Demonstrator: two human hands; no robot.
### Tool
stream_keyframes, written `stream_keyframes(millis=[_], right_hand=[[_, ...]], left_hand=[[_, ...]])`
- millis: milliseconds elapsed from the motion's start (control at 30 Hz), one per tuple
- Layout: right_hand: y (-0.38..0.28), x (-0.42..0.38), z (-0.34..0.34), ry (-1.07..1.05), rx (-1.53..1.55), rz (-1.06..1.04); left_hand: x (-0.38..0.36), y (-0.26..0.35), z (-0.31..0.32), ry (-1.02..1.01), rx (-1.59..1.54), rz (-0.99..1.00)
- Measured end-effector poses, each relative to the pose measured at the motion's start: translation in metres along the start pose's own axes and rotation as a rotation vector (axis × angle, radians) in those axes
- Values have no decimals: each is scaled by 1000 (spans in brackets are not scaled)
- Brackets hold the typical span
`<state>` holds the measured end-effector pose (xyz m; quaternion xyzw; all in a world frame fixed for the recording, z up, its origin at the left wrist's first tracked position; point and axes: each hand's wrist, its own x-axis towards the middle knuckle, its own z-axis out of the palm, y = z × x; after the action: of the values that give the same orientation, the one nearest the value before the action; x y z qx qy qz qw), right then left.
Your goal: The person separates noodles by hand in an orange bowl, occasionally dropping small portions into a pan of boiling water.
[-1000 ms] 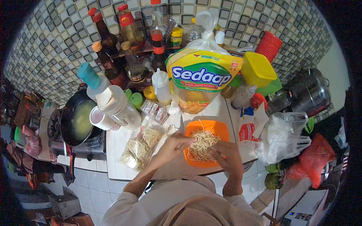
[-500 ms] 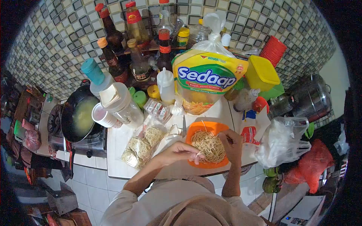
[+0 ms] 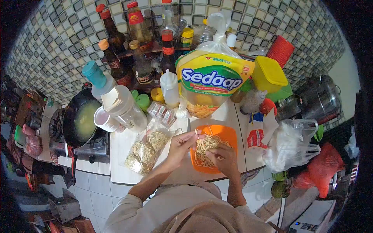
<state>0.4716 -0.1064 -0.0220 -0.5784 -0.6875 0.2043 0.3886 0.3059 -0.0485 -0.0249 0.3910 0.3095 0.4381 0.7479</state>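
Observation:
An orange bowl (image 3: 229,132) stands at the front of the table with a tangle of pale noodles (image 3: 206,149) in it. My left hand (image 3: 182,146) is over the bowl's left side, thumb and fingertips pinched on a few noodle strands. My right hand (image 3: 224,158) reaches into the bowl from the right, fingers curled on the noodles, its fingertips partly hidden among them. Left of the bowl lies a clear plastic bag of noodle bundles (image 3: 147,152), which neither hand touches.
A wok (image 3: 83,116) with pale liquid sits on the stove at left. Behind the bowl stand a Sedaap pouch (image 3: 213,79), a white squeeze bottle (image 3: 169,88) and sauce bottles (image 3: 142,68). A white plastic bag (image 3: 291,145) is at right, stacked cups (image 3: 105,119) at left.
My left hand has moved up and away from me, still pinching strands. My right hand has come down from the bowl's right rim into the noodles.

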Motion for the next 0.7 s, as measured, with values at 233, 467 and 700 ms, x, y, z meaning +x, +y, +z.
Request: stream_keyframes(millis=[233,467,700], right_hand=[[-16,2,-12,-93,-109,-51],[-10,4,-26,-16,7,49],[-8,4,-25,38,88,191]], left_hand=[[3,-18,-13,-216,856,354],[-5,-8,4,-372,756,167],[-5,-8,0,-445,326,-109]])
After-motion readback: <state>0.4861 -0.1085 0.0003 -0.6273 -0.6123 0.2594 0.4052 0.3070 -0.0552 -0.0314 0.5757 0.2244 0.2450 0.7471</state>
